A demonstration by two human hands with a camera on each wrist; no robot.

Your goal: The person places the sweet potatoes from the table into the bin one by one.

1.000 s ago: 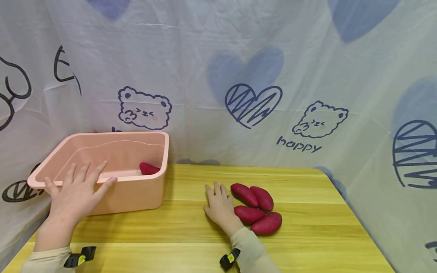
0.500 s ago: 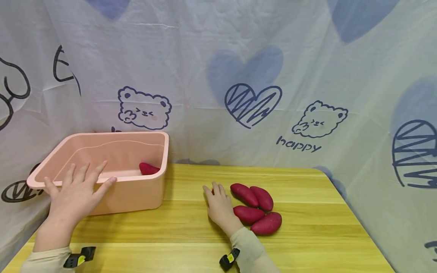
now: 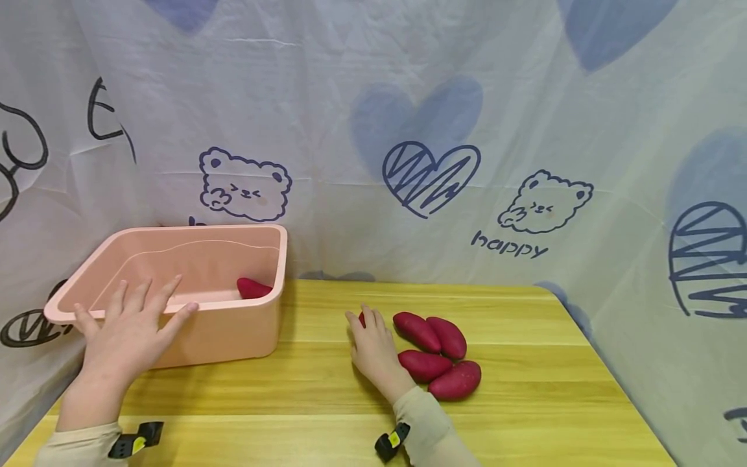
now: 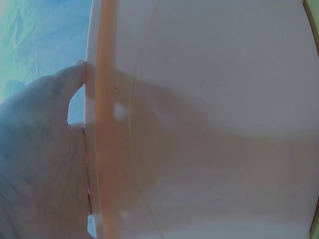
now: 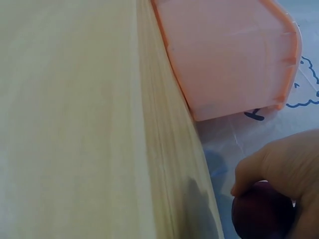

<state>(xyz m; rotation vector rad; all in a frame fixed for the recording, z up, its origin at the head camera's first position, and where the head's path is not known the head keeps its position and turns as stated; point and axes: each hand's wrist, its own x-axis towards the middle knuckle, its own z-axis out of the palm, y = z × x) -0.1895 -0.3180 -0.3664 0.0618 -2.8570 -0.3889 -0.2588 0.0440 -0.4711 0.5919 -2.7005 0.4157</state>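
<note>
My left hand (image 3: 125,337) lies across the near rim of a pink plastic bin (image 3: 227,334), its fingers straight and spread. In the left wrist view, the thumb (image 4: 70,82) touches the rim. Inside the bin, at its right end, one red-skinned sweet potato (image 3: 253,288) shows. Over the table my right hand (image 3: 378,357) grips another sweet potato (image 5: 261,211), mostly covered by the hand in the head view; the right wrist view has thumb and fingers curled round it. Several more sweet potatoes (image 3: 425,366) lie in a cluster just right of that hand.
The wooden table (image 3: 525,402) carries the bin at its left side. A white cloth (image 3: 338,214) printed with hearts and bears hangs along the back and both sides. Black bands (image 3: 392,442) sit on both wrists.
My right hand's fingers have curled round a sweet potato, whose red tip now shows between them. The left hand and the bin stay where they were.
</note>
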